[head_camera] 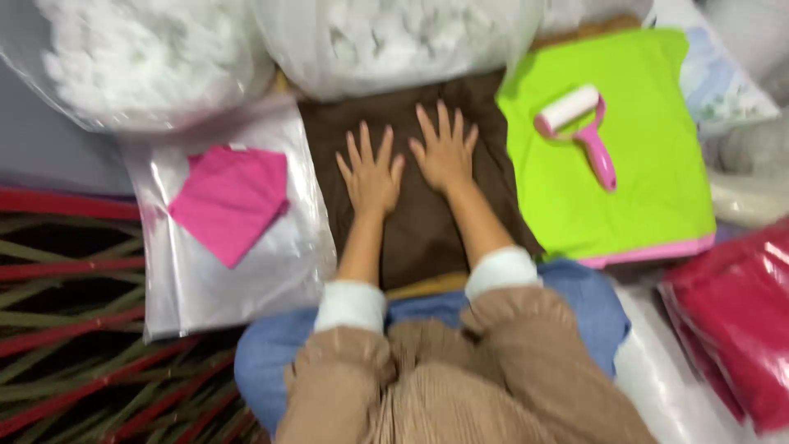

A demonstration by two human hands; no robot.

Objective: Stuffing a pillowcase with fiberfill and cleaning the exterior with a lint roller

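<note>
A dark brown cloth [419, 238] lies flat in front of me. Both palms rest on it side by side with fingers spread: my left hand [371, 173] a little nearer, my right hand [446, 148] slightly farther. Neither hand holds anything. To the right lies a bright green cloth [649, 189] with a pink edge, and on it rests a pink-handled lint roller [579, 123] with a white roll. To the left a folded pink cloth [230, 201] sits on a clear plastic bag [205, 288].
Two large clear bags of white stuffing [148, 49] [394, 37] stand at the back. Red cloths in plastic [731, 329] lie at the right. A striped red and green mat [74, 329] covers the floor at the left. My blue-clad knees [271, 362] are at the bottom.
</note>
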